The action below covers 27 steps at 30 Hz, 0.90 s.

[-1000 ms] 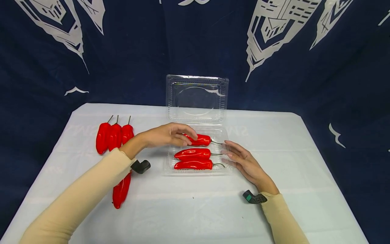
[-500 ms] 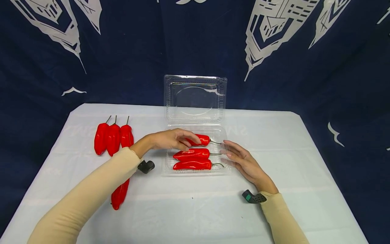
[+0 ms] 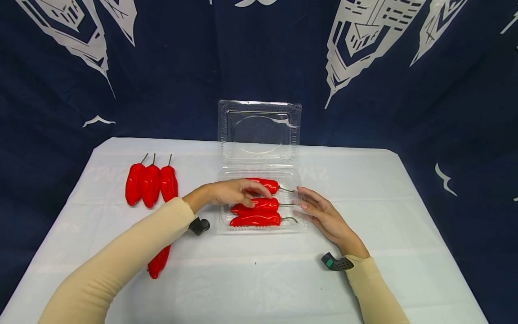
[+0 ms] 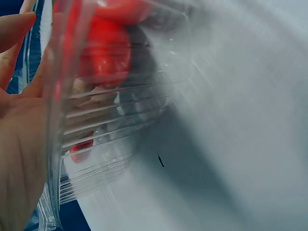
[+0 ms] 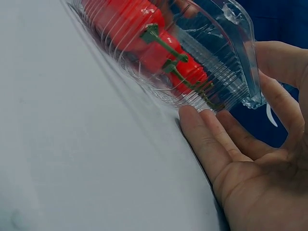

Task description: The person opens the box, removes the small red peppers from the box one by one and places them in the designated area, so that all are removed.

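In the head view, a clear plastic clamshell container (image 3: 259, 230) stands with its lid (image 3: 259, 155) raised at the back. Three red peppers lie crosswise in it, stems right: a back pepper (image 3: 268, 183), a middle pepper (image 3: 265, 204) and a front pepper (image 3: 256, 219). My left hand (image 3: 230, 191) reaches in from the left over the back and middle peppers, its fingertips overlapping the middle one. Its fingers are loosely extended. My right hand (image 3: 329, 218) is at the container's right wall, fingers fairly straight, fingertips right at the ribbed side (image 5: 211, 89) in the right wrist view.
Three more red peppers (image 3: 151, 184) lie side by side on the white table (image 3: 259, 288) at the back left, stems away. Another red pepper (image 3: 158, 263) shows below the left sleeve (image 3: 121, 252), which hides part of it. A dark blue patterned cloth (image 3: 259, 58) hangs behind.
My left hand has moved right and toward me, from the back pepper to over the middle one. The back pepper now lies uncovered at its stem end. My right hand stays put.
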### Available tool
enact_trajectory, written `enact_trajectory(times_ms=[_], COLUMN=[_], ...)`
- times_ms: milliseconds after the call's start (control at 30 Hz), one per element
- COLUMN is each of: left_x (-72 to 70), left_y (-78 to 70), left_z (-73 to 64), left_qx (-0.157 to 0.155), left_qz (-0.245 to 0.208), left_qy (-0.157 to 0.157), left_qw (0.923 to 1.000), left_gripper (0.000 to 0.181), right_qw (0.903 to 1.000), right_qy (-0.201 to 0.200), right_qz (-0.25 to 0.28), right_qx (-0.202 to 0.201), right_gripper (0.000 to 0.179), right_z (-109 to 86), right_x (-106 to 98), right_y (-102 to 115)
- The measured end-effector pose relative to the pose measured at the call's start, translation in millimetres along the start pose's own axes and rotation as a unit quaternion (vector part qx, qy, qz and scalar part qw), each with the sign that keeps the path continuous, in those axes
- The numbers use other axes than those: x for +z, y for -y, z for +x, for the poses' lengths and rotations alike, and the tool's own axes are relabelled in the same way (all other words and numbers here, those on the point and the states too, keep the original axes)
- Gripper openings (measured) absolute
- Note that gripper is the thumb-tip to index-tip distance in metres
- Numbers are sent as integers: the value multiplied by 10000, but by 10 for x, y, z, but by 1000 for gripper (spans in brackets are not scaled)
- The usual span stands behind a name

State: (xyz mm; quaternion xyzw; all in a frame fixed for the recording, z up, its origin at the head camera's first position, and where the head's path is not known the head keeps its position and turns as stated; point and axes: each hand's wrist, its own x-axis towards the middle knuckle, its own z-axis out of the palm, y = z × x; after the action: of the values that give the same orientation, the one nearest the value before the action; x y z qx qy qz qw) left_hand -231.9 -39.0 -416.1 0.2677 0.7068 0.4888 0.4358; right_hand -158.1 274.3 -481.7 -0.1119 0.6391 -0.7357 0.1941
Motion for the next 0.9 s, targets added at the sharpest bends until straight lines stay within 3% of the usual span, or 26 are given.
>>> enact_trajectory(times_ms=[367,900], left_x=[37,53], left_y=[11,10], left_z=[31,31], left_qx=[-327,-340], left_qz=[10,4], left_qy=[-93,-51], left_qw=[9994,9994], left_gripper=[53,48], right_qw=[10000,9999], right_qy=[0,105], right_qz=[-26,56], right_qx=[13,-76], right_gripper=[62,61], right_z=[-11,-11], right_x=[10,-8], right_y=[8,-8])
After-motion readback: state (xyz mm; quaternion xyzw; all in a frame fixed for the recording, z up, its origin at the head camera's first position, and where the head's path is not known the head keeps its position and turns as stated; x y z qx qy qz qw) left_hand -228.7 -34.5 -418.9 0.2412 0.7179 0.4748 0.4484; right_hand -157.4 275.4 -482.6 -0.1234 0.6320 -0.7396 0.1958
